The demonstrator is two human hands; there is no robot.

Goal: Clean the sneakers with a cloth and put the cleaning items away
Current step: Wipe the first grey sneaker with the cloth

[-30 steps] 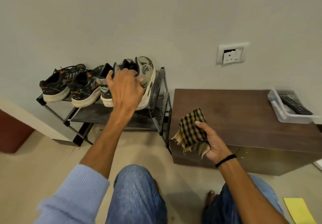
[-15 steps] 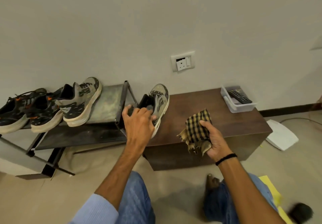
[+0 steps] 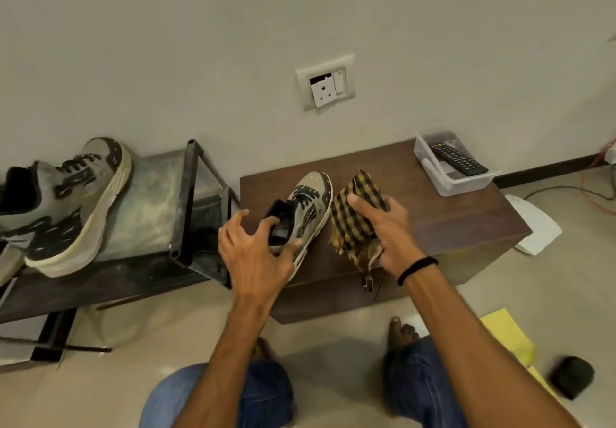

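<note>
Sneaker resting on the brown counter, toe toward the wall. Left hand holds its heel collar, outer fingers splayed. Right hand clutches the checked cloth just beside it. The light, padded upper likely yields; the stiffer heel and sole offer a steadier hold.
</note>
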